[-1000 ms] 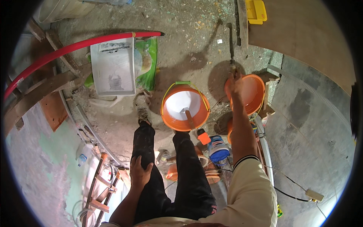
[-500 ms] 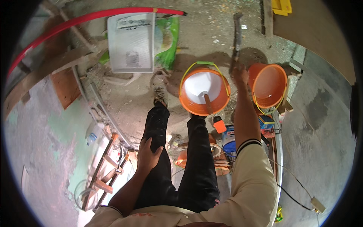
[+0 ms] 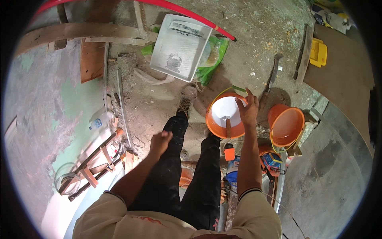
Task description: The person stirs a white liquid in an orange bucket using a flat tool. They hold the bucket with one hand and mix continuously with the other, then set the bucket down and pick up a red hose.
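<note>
An orange bucket (image 3: 235,132) with white paint inside stands on the floor in front of my feet. A brush-like tool with a wooden handle (image 3: 228,128) leans in it. Over the bucket's right rim is my right hand (image 3: 249,109), its thumb and fingers apart, close to the end of the yellow-green bail handle (image 3: 240,89); whether it touches is unclear. Beyond that hand a long dark curved blade tool (image 3: 273,73) lies on the floor. My left hand (image 3: 160,143) is curled closed above my left thigh, with nothing visible in it.
A second orange bucket (image 3: 285,137) holds pale liquid at the right. A white paint tray (image 3: 181,44) lies on a green bag (image 3: 217,55) ahead. A red pipe (image 3: 187,15) crosses the far side. Wooden pieces (image 3: 95,167) stand at the left. A yellow container (image 3: 318,52) rests on a brown board.
My right hand has left the blade tool's handle and moved left to the paint bucket, opening. My left hand has lifted off my thigh and curled. The view has shifted.
</note>
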`<state>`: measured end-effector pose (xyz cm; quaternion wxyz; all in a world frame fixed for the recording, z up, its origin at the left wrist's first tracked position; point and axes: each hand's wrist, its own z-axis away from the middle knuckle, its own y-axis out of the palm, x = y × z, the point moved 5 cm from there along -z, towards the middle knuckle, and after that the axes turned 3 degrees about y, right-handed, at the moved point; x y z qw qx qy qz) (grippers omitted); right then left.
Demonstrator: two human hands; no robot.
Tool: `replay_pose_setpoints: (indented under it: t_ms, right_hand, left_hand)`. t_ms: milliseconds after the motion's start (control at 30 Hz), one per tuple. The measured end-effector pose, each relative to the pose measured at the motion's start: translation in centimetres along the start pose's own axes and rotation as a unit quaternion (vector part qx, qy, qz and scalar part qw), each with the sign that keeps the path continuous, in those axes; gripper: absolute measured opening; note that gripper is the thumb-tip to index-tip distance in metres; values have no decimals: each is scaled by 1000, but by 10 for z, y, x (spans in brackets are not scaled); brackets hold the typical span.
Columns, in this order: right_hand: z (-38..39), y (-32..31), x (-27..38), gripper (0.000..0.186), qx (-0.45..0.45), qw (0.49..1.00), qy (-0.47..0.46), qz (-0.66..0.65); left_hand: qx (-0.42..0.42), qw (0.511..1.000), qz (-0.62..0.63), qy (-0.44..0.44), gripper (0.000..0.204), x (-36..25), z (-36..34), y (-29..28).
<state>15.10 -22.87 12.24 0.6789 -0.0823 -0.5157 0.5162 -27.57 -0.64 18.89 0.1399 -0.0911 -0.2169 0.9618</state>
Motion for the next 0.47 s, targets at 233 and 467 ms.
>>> replay_pose_setpoints:
  t_ms: [233, 467]
  right_hand:
    - [-24, 32, -49, 83, 40, 997, -44, 49]
    - [-18, 18, -31, 80, 112, 989, 53, 82]
  left_hand:
    - [-93, 778, 610, -121, 60, -45, -243, -50]
    - [-28, 730, 672, -124, 62, -73, -327, -56]
